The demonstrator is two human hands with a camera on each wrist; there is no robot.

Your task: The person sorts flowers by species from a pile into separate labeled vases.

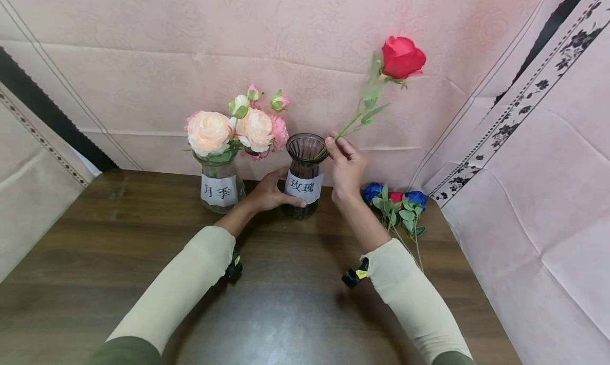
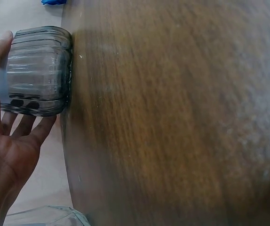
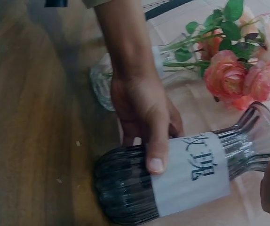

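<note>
A dark ribbed glass vase (image 1: 303, 177) with a white paper label stands upright on the wooden table (image 1: 143, 259). My left hand (image 1: 271, 193) grips its lower body, thumb across the label (image 3: 156, 162); the vase base (image 2: 38, 70) shows against my palm (image 2: 5, 150). My right hand (image 1: 345, 163) pinches the green stem of a red rose (image 1: 402, 56), whose lower end sits in the vase mouth (image 3: 262, 136) while the bloom leans up and to the right.
A clear vase (image 1: 219, 187) with peach and pink flowers (image 1: 235, 129) stands just left of the dark vase. Blue and red flowers (image 1: 395, 203) lie on the table at the right, by the pink cloth wall (image 1: 548, 195).
</note>
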